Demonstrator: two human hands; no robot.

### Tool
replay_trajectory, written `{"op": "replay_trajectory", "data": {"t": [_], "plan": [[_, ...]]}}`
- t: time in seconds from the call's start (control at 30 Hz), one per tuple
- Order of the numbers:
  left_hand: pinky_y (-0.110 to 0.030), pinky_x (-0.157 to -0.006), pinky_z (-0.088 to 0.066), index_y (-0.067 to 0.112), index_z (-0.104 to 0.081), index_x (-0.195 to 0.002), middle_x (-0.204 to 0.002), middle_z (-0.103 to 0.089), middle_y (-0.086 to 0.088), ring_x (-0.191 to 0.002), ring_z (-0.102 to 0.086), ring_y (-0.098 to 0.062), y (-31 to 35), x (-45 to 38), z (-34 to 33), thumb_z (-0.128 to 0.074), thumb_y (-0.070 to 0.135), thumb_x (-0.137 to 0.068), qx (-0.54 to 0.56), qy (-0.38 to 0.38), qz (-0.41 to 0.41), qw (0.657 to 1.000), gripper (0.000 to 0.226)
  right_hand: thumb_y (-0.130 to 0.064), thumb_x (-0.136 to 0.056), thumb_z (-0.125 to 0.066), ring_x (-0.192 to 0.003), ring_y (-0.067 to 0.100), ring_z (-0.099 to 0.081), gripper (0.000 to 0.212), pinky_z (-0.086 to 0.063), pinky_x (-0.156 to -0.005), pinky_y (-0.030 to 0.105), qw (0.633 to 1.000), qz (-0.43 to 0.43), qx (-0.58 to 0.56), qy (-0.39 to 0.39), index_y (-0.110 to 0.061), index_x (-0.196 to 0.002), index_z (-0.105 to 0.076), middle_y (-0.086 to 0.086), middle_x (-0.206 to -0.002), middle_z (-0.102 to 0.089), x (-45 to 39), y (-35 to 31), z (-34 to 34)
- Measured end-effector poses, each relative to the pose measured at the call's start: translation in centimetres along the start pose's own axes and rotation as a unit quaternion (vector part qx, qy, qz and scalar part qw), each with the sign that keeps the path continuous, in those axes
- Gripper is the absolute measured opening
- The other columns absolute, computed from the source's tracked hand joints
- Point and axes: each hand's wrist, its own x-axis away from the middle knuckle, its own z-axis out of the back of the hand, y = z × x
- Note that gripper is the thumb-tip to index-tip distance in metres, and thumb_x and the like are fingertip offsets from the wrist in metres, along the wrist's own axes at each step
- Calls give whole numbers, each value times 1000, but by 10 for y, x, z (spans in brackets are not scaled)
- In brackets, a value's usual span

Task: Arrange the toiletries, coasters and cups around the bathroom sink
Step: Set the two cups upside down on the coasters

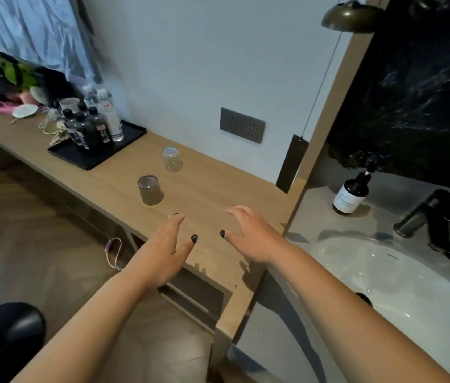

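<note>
1. Two cups on the counter (pixel 204 186) — grey cup (pixel 150 190) at 10 o'clock of the left hand (pixel 164 254), clear cup (pixel 172 160) beyond it.
2. Both hands — right hand (pixel 249 234) too — hover empty, fingers spread.
3. Pump bottle (pixel 351 194) stands by the sink (pixel 389 275), 3 o'clock.

Our two bare forearms, no sleeves, our left hand (pixel 163 248) and right hand (pixel 248 233), no rings or watch we can see, dark glittery polish on our nails (pixel 194 238)

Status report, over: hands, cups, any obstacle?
Left hand, right hand open, empty, above wooden counter. Grey cup, clear cup upright, untouched. Nothing between.
</note>
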Motion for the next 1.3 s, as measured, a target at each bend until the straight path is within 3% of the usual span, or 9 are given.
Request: {"op": "replay_trajectory", "data": {"t": [0.13,0.4,0.6,0.7,0.77,0.9,1.03,1.3], "plan": [[-38,-118,-23,22,-13,-153,-160,-18,1,-145,-23,-17,-22,-30,23,-50,40,-96,10,18,14,1000,71,-40,-97,-48,-145,16,-19,63,-22,-117,38,1000,12,6,-7,-20,-151,-23,-4,-158,-19,-39,-17,0],[-34,-118,-19,17,-14,-153,-159,-20,-2,-146,-20,-16,-79,-99,59,-51,33,-96,16,-18,-9,1000,70,-42,-97,-45,-144,16,-21,62,-22,-117,36,1000,-3,-3,-9,-18,-150,-25,-3,-157,-22,-118,-41,-25],[-31,-114,-24,18,-15,-153,-158,-26,-3,-142,-29,-19,-137,-167,91,-56,28,-95,3,-80,-26,996,71,-41,-96,-47,-143,17,-23,62,-23,-115,34,998,-60,-32,-7,-17,-149,-26,-2,-156,-23,-182,-73,-56],[-34,-109,-33,18,-16,-152,-154,-33,-6,-132,-44,-25,-169,-206,106,-58,27,-93,-11,-112,-31,993,73,-41,-96,-49,-143,18,-24,62,-23,-116,34,995,-92,-27,-17,-19,-150,-26,-1,-156,-25,-210,-91,-71],[-30,-105,-34,15,-22,-150,-150,-40,-7,-127,-47,-25,-186,-227,112,-60,24,-91,-5,-124,-44,991,71,-39,-96,-49,-143,18,-24,62,-22,-116,34,993,-116,-29,-17,-18,-150,-26,0,-155,-26,-225,-101,-79],[-12,-96,-22,10,-31,-145,-147,-40,-8,-135,-37,-21,-208,-261,115,-64,15,-89,15,-144,-69,987,66,-39,-95,-50,-142,16,-26,63,-25,-115,32,986,-159,-39,-1,-19,-149,-27,-1,-154,-27,-247,-115,-91],[-31,-115,-24,6,-17,-151,-156,-26,-11,-143,-28,-24,-223,-291,105,-70,22,-84,40,-160,-47,985,87,-37,-95,-51,-143,16,-23,63,-20,-116,30,982,-181,-46,-4,-18,-150,-26,-1,-155,-26,-260,-121,-96],[-31,-114,-27,9,-21,-150,-151,-33,-10,-139,-32,-24,-229,-326,71,-75,22,-75,64,-195,-47,978,93,-35,-95,-50,-143,16,-23,61,-19,-115,27,977,-204,-56,-6,-16,-149,-27,1,-155,-27,-283,-109,-91]]}}
